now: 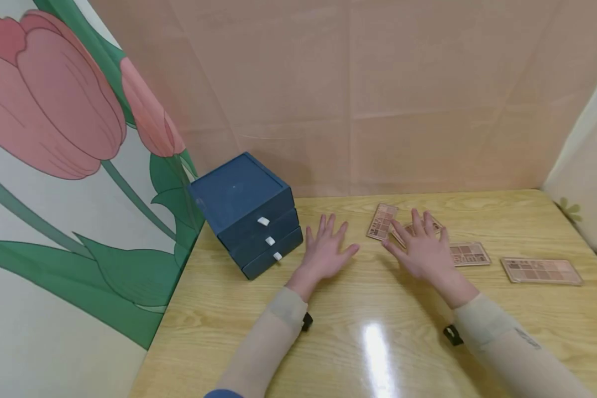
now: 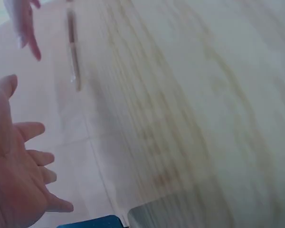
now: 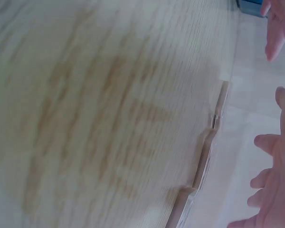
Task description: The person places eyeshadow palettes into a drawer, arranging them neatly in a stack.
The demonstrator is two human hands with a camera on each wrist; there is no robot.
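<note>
My left hand (image 1: 325, 252) hovers with spread fingers just right of a blue three-drawer box (image 1: 244, 213) with white pulls, holding nothing. Over the eyeshadow palettes my right hand (image 1: 426, 253) is held with its fingers splayed, also holding nothing. One palette (image 1: 382, 221) lies to the left of its fingers, and a second palette (image 1: 435, 225) is partly hidden beneath them. Beside that hand lies a third palette (image 1: 470, 254), and a longer palette (image 1: 542, 271) is farther right. In the right wrist view, the fingers of the right hand (image 3: 278, 175) stand above the table near the palette edges.
A wood-grain table (image 1: 338, 331) carries everything. Behind it hangs a pinkish-tan cloth (image 1: 403, 99). To the left is a tulip-printed cloth (image 1: 64, 105), and a pale panel (image 1: 594, 166) borders the right side. A bright light reflection falls on the front of the table.
</note>
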